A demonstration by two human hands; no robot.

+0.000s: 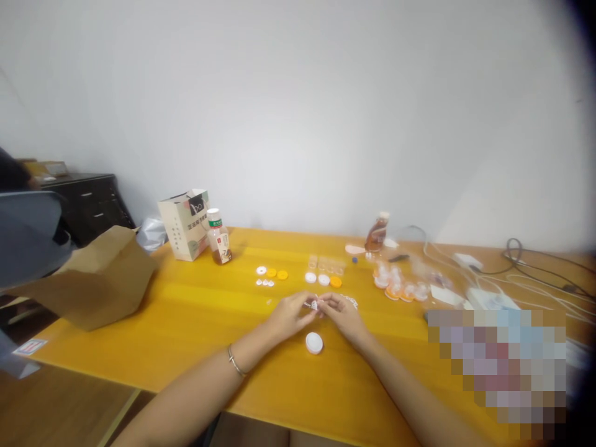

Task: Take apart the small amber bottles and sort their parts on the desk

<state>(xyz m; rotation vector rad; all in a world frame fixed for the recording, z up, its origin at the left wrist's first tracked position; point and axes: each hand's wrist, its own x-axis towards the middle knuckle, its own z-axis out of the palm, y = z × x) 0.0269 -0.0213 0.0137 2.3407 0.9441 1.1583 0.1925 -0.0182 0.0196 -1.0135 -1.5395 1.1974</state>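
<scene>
I see a glossy, smooth yellow wood table [186, 323]. On it, a white cap [314, 343] looks like smooth plastic. At the table's left end lies a matt brown paper bag [100, 279]; a thin metal bracelet [235, 363] shines above it.

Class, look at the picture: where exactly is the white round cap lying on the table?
In the head view the white round cap lies on the yellow table, just near of and between the left hand and right hand.

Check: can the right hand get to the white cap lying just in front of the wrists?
Probably yes. The white cap lies on bare table between the wrists, nothing over it. But the right hand and left hand pinch a small white piece together, so its fingers are occupied.
</scene>
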